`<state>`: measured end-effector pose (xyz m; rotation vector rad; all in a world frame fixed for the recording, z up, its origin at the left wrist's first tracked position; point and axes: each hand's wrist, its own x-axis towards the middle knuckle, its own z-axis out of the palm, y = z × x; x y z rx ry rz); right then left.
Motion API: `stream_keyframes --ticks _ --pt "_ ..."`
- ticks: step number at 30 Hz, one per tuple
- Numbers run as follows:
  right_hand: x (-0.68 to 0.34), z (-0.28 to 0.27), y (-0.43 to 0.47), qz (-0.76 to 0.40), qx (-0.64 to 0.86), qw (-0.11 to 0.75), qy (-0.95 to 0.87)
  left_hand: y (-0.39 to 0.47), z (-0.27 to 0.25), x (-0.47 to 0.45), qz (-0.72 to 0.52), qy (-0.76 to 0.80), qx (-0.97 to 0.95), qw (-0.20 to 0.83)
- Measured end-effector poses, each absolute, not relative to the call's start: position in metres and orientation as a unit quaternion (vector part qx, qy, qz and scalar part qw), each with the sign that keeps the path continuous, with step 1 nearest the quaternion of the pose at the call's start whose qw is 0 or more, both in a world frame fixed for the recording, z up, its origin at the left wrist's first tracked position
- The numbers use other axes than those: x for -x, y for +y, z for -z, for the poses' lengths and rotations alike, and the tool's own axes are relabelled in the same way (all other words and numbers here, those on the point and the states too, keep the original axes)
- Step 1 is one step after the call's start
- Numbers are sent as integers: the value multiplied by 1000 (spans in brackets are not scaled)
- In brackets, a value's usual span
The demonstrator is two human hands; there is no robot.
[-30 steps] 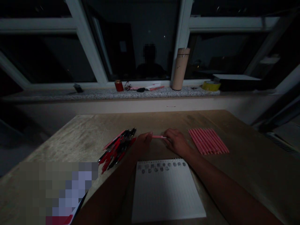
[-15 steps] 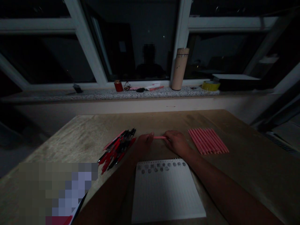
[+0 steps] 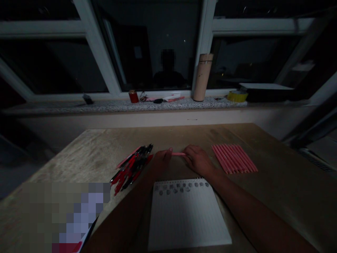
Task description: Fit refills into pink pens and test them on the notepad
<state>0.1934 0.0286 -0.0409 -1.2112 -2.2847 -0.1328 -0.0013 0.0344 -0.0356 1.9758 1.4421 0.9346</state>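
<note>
A pink pencil [image 3: 179,154] lies crosswise between my two hands, above the top edge of the notepad. My left hand [image 3: 162,159] is closed on its left end, and my right hand [image 3: 197,159] is closed around its right end; both ends are hidden by fingers. Below them rests a spiral notepad [image 3: 189,218] with lined paper and small dark scribbled marks along its top rows. To the right, several pink pencils [image 3: 234,159] lie side by side in a neat row. Left of my left hand is a loose pile of red and black pens [image 3: 131,168], with something pink among them.
Behind the table [image 3: 86,151] runs a speckled stone windowsill [image 3: 113,104]. On it stand a red jar [image 3: 133,96], a tall tan cylinder [image 3: 203,77], and a roll of yellow tape [image 3: 237,96]. A blurred-out patch covers the lower left.
Almost nothing differs. Both hands keep their hold on the pencil, with only a very slight shift of the right hand's fingers.
</note>
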Motion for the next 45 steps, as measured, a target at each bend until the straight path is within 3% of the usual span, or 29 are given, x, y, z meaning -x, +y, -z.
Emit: stream_keyframes --ticks 4,18,45 --pt "-192 43 27 41 502 234 -832 32 32 0 -336 533 -727 273" --pt "-192 37 26 40 423 318 -847 37 40 2 -362 522 -723 272" --pt "-191 38 24 17 462 300 -835 35 36 1 -363 527 -716 278"
